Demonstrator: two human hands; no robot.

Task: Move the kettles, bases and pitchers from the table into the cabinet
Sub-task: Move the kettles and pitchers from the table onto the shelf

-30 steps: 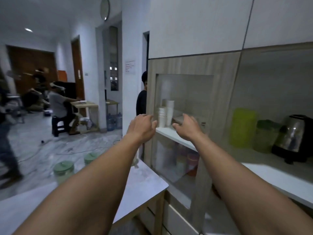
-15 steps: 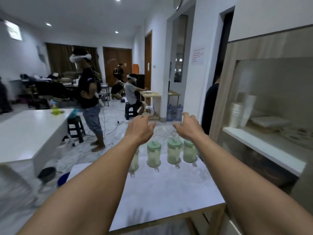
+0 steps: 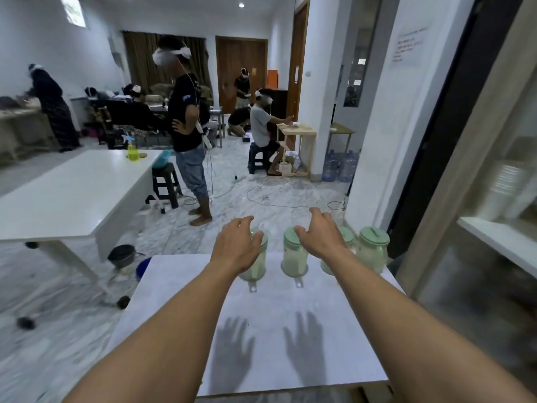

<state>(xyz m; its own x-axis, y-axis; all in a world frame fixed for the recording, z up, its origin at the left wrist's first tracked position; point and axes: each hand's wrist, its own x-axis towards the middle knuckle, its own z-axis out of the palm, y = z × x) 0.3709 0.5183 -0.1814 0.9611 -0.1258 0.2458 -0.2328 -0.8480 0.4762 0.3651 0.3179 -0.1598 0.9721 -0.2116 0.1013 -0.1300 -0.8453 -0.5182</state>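
Several pale green pitchers with green lids stand in a row at the far edge of the small white table (image 3: 276,338). My left hand (image 3: 236,244) hovers with relaxed fingers over the leftmost pitcher (image 3: 254,266), partly hiding it. My right hand (image 3: 321,235) hovers the same way in front of the third pitcher (image 3: 344,238), just right of the second pitcher (image 3: 293,253). The fourth pitcher (image 3: 373,248) stands free at the right end. Neither hand holds anything. The cabinet (image 3: 494,228) with a white shelf is on the right.
A person (image 3: 186,123) stands on the marble floor beyond the table, with a black stool (image 3: 164,184) beside them. A large white table (image 3: 72,193) fills the left. Cables, a dark pot (image 3: 122,255) and a blue bowl (image 3: 143,267) lie on the floor. More people work farther back.
My view has swung from the cabinet shelf to the left onto the small table. Both hands have come down over the row of pitchers, still holding nothing.
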